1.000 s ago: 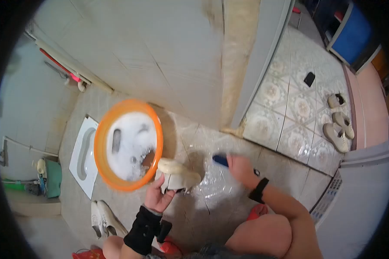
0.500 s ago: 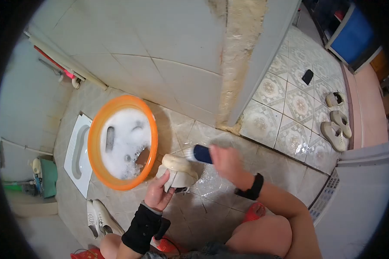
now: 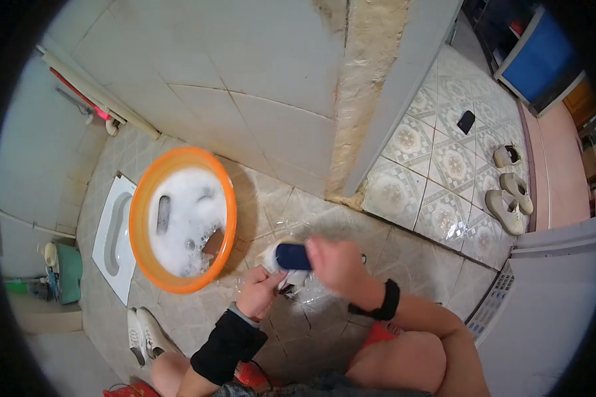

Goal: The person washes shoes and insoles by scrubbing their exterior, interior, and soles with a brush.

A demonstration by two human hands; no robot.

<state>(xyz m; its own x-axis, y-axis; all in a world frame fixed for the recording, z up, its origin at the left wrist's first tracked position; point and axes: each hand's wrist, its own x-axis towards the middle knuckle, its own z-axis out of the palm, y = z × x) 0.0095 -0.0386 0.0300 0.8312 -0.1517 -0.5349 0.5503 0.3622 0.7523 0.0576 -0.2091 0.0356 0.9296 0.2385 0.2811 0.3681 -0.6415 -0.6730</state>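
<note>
My left hand (image 3: 256, 295) is closed on a whitish shoe (image 3: 269, 257) held low over the wet floor. Wrapped around the handle of a dark blue scrub brush (image 3: 292, 257), my right hand (image 3: 338, 266) brings it over the shoe. The brush covers much of the shoe, and its bristles seem to press on the upper, though the contact is mostly hidden. To the left of both hands stands an orange basin (image 3: 229, 221) of white suds (image 3: 192, 188), with a grey oblong thing (image 3: 163, 215) among the foam.
Beyond the basin is a white squat toilet (image 3: 117, 231). A pair of white shoes (image 3: 153, 331) lies by my left leg. Past the doorway, several pale shoes (image 3: 506, 210) and a black flat object (image 3: 466, 122) are on the tiles. A tiled wall (image 3: 245, 126) rises ahead.
My right hand has moved the brush left and down onto the shoe. The shoe has shifted slightly right and turned, now mostly behind the brush. The view has moved a little.
</note>
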